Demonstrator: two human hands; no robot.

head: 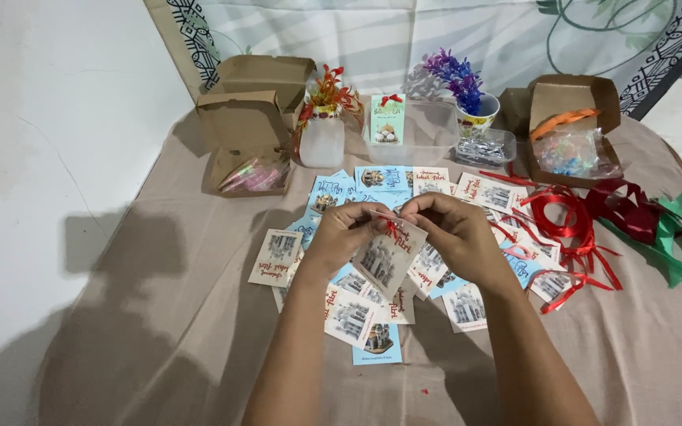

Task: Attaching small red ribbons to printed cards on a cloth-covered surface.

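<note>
Where the wall meets the floor, a beige cloth is spread, and all items are laid on it.

1. Patterned sheet: hung behind the cloth, pale with dark bordered edges.
2. Left box: brown cardboard, lid raised, pinkish packets seen inside.
3. Right box: brown cardboard, lid raised, an orange strip and a clear bag of coloured bits held within.
4. Ribbons: red ribbon is coiled loosely right of the cards; dark red and green ribbon is piled beyond it, at the cloth's right edge.
5. Clear tub: set between the two plants, a small green card with a red bow propped in it.
6. Cards: many small printed cards, blue and white, scattered at centre, overlapping.
7. Red plant: set in a white pot beside the left box.
8. Purple plant: set in a patterned cup beside the tub.
9. Left hand: fingers closed, one card pinched at its top edge.
10. Right hand: fingers closed on the same top edge, where a red tie is gripped. The card is held tilted above the scattered cards, between both hands.
</note>
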